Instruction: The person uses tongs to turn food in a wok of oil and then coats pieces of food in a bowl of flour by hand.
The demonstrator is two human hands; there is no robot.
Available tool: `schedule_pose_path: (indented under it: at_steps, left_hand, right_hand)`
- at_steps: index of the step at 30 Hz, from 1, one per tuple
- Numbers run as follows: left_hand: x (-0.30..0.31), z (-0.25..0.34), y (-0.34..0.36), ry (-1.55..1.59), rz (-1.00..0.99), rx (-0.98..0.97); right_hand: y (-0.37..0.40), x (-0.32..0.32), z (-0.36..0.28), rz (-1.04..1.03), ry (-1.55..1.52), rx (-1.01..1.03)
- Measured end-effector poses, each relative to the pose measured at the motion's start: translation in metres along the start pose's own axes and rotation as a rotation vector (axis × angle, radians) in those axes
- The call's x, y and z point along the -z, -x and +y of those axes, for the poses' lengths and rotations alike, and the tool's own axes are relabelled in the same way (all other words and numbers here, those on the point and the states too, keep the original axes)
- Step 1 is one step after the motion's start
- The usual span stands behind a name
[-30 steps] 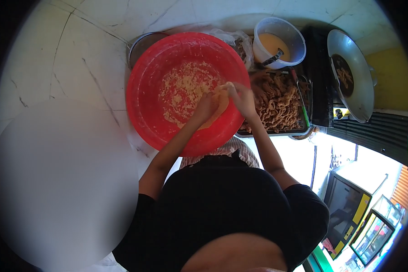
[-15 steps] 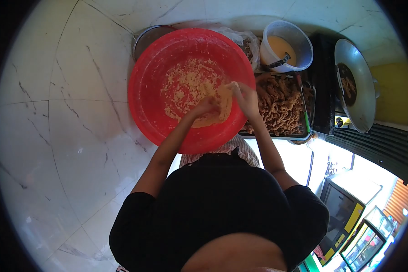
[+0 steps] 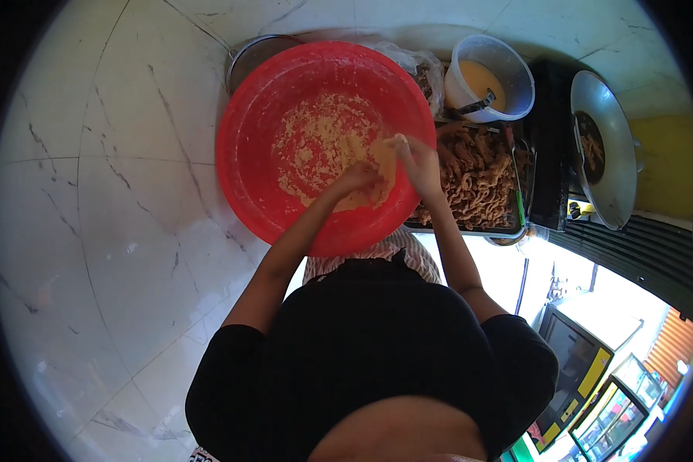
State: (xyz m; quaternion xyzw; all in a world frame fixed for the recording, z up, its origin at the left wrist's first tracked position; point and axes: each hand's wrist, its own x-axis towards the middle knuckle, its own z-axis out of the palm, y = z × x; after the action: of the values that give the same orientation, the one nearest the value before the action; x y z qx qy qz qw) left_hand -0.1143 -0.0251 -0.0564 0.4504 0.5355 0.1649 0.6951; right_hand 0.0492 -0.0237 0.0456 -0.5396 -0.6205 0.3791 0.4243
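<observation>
Marbled tiles [image 3: 38,192] flank a red basin [image 3: 246,162] under left hand [image 3: 360,180] and right hand [image 3: 422,168], grip impossible to tell, cabinet markings [image 3: 590,377] unreadable.

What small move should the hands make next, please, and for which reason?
Perhaps the left hand should sweep some loose, pale crumbs together: they lie scattered across the bottom of the red basin, mostly beyond and left of that hand, which is nearer to them than the right hand.

This is a kitchen. A big pan [image 3: 617,158] has dark liquid [image 3: 590,123] inside, a tray [image 3: 477,230] holds brown food [image 3: 473,181], and a red tub [image 3: 246,154] holds crumbs [image 3: 316,142].
</observation>
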Motion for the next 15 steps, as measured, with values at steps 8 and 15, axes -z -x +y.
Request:
schedule_pose_path:
  at_steps: [8, 15]
  left_hand:
    - [-0.001, -0.011, -0.048, -0.699, 0.545, -0.593]
    - [-0.004, -0.038, -0.026, -0.654, 0.295, -0.581]
  right_hand:
    - [-0.002, -0.002, 0.006, -0.002, 0.015, 0.046]
    - [-0.001, 0.0, -0.012, -0.018, 0.214, 0.03]
